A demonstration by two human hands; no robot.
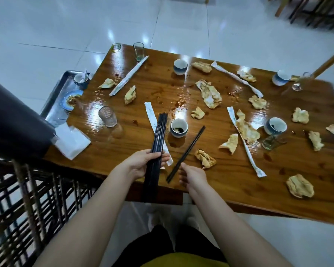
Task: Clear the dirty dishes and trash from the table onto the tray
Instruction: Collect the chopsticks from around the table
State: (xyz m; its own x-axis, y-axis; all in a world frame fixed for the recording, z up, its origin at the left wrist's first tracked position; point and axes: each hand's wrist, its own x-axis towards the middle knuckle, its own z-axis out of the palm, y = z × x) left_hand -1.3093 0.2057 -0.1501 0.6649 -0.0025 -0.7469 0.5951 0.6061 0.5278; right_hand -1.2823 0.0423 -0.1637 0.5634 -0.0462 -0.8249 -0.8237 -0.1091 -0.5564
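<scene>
Gathering chopsticks | left hand [141,163] is gripping a bunch of long black chopsticks [159,132] | right hand [194,175] fingers [182,179] are pinching a black chopstick pair [189,147] over the brown wooden worktop [162,78] | next: joining them, carrying to the grey metal tray [54,105] at left

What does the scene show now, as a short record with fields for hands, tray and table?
left hand: grips a bundle of long black chopsticks
right hand: pinches a separate pair of black chopsticks
tray: grey metal tray beside the table, holding a blue-and-white ceramic cup and a small dirty plate
table: glossy brown wooden table, littered with crumpled stained napkins
</scene>
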